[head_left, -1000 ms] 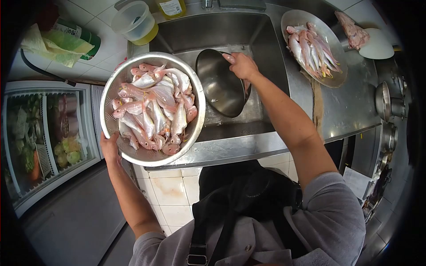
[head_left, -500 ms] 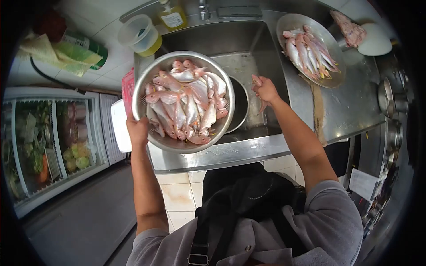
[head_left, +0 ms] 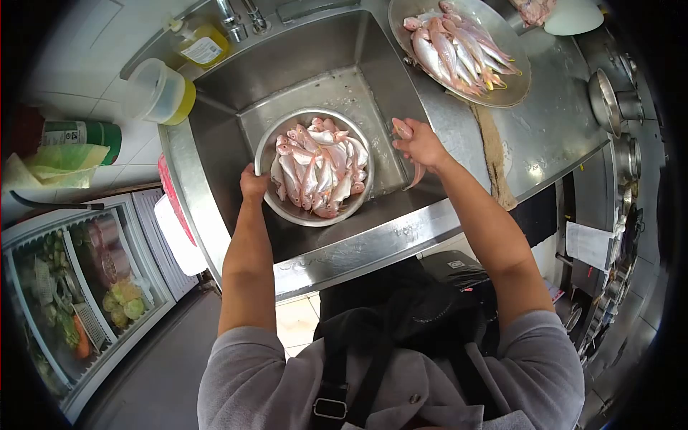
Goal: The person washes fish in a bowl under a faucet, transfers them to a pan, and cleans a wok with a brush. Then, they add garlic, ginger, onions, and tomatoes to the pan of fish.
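A round metal bowl [head_left: 315, 221] full of pinkish-silver fish [head_left: 322, 168] sits low inside the steel sink [head_left: 287, 93]. My left hand [head_left: 254, 183] grips the bowl's left rim, fingers partly hidden at the edge. Over the right side of the sink, my right hand [head_left: 423, 147] is closed around a single pink fish [head_left: 403, 129]; its head pokes out above the fingers and its tail hangs below. On the counter to the upper right, an oval metal platter [head_left: 519, 89] holds several more fish laid side by side.
Behind the sink are a faucet [head_left: 233, 25], a yellow soap bottle [head_left: 204, 46] and a plastic tub [head_left: 161, 93]. A brown cloth [head_left: 493, 154] lies on the right counter, with a pan [head_left: 604, 104] beyond. A glass-topped fridge [head_left: 79, 287] stands at left.
The bowl has gone down from above the sink's front left edge into the sink, with my left hand still on its rim. My right hand keeps the fish. The camera view has shifted.
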### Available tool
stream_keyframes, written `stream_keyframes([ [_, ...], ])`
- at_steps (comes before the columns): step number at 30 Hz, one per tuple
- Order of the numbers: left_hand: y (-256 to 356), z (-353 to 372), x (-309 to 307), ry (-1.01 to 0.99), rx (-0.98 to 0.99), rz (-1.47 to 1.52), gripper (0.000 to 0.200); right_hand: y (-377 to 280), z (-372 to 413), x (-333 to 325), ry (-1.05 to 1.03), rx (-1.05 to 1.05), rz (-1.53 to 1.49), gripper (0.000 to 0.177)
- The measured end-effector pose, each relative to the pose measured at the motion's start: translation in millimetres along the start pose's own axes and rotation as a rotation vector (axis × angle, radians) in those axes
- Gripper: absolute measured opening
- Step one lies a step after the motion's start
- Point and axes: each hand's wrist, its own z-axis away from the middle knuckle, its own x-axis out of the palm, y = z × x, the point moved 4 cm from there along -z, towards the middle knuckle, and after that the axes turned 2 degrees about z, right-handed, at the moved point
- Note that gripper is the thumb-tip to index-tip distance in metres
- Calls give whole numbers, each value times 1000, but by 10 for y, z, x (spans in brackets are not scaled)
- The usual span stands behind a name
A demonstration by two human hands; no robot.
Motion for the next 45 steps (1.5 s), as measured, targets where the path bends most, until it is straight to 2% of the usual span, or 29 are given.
stream_keyframes([
  [2, 334, 227, -99, 5, -170, -562, 31, 14, 66, 23, -18, -46, -2, 31],
  [3, 474, 328, -14, 2, -177, -564, 31, 43, 55, 41, -22, -39, -1, 31],
  [5, 962, 564, 169, 481, 225, -947, 40, 88, 37, 77, -46, -40, 12, 34],
  [7, 1127, 520, 536, 38, 383, -844, 47, 70, 24, 125, -74, -9, 50, 36],
  [9, 930, 560, 1245, -379, 762, -775, 49, 25, -34, 189, -101, 19, 90, 37],
  [11, 904, 745, 1800, -599, 925, -949, 44, 2, -86, 274, -152, 30, 71, 37],
  [15, 755, 633, 2113, -617, 898, -1081, 38, -43, -148, 354, -154, 33, 69, 37],
  [17, 708, 590, 2075, -656, 899, -1247, 34, -43, -104, 392, -168, -5, 97, 37],
  [21, 698, 548, 1819, -600, 942, -1230, 31, 86, -115, 369, -162, 51, 96, 39],
  [23, 808, 558, 1658, -578, 923, -1134, 31, 129, -137, 321, -172, 86, 29, 42],
  [25, 990, 535, 1432, -432, 761, -808, 35, 143, -154, 307, -186, 115, -38, 46],
  [26, 1082, 514, 1323, -439, 684, -645, 37, 142, -160, 298, -185, 123, -108, 48],
  [27, 1175, 524, 1228, -439, 687, -649, 37, 147, -148, 286, -183, 131, -178, 51],
  [29, 1277, 477, 1017, -416, 537, -228, 35, 25, -111, 278, -177, 107, -201, 50],
  [30, 1311, 509, 930, -318, 525, -82, 32, -47, -94, 282, -175, 87, -220, 48],
  [31, 1284, 487, 902, -315, 535, -83, 32, -1, -119, 337, -171, 78, -221, 48],
  [33, 1042, 326, 873, -273, 196, 262, 27, 141, -246, 460, -146, 17, -16, 51],
  [34, 919, 274, 897, -225, 186, 346, 22, 19, -153, 498, -143, 55, -73, 53],
  [35, 1031, 340, 890, -200, 101, 345, 21, -67, -212, 562, -111, -149, 8, 56],
  [36, 1158, 415, 918, -196, 51, 403, 21, -5, -259, 542, -170, -59, -5, 57],
  [37, 1321, 491, 943, -200, 1, 463, 22, -271, -98, 496, -222, 34, -16, 58],
  [39, 1617, 587, 989, -233, 11, 477, 24, -550, -30, 350, -144, -174, -38, 58],
  [40, 2003, 765, 1015, -205, -64, 515, 29, -716, 31, 215, -65, -285, 37, 58],
  [41, 2199, 778, 1075, -264, -46, 616, 31, -889, 86, 61, 14, -393, 115, 58],
  [44, 3045, 947, 1196, -295, 75, 735, 35, -1395, 272, -564, 71, -569, -20, 62],
  [45, 3365, 1050, 1228, -327, 117, 758, 37, -1541, 346, -824, 188, -716, 47, 63],
])
